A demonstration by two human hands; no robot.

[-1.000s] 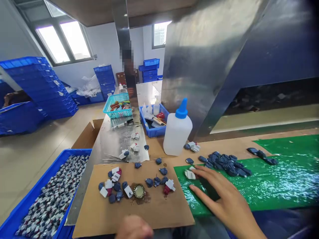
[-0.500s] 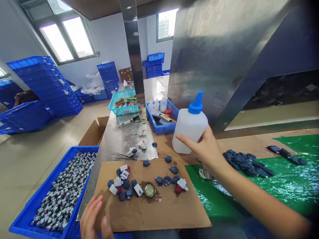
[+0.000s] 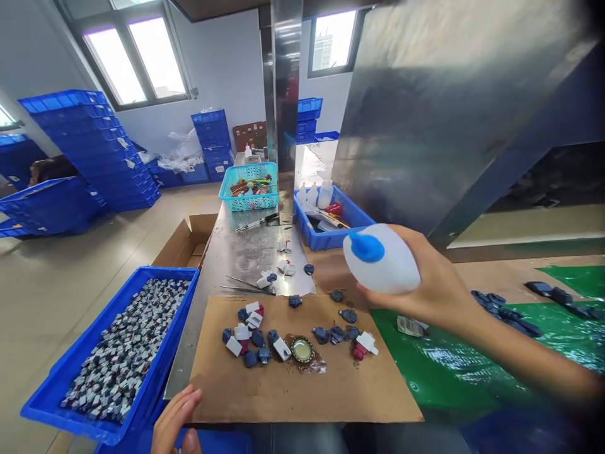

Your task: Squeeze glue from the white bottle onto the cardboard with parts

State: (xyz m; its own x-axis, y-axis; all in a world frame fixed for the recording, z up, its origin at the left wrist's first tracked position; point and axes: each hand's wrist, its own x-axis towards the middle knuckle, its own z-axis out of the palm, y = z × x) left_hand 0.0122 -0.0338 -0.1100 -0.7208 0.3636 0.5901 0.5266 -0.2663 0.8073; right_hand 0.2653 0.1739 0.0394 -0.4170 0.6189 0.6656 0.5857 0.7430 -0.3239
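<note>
Gripping a tilted white glue bottle [image 3: 385, 261] above the bench [image 3: 246, 258], the right hand [image 3: 435, 284] wraps its body, blue cap toward the cardboard sheet [image 3: 302, 391]. Left hand [image 3: 177, 422], fingers loosely curled, touches the sheet's near-left corner.

Bright daylight through large dark-framed windows [image 3: 137, 57], white plaster wall [image 3: 227, 69], pale glossy floor [image 3: 47, 277], stacked blue plastic crates [image 3: 94, 151] alongside.

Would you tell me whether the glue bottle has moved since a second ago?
Yes. The glue bottle left the table; the right hand holds it tipped above the cardboard.
</note>
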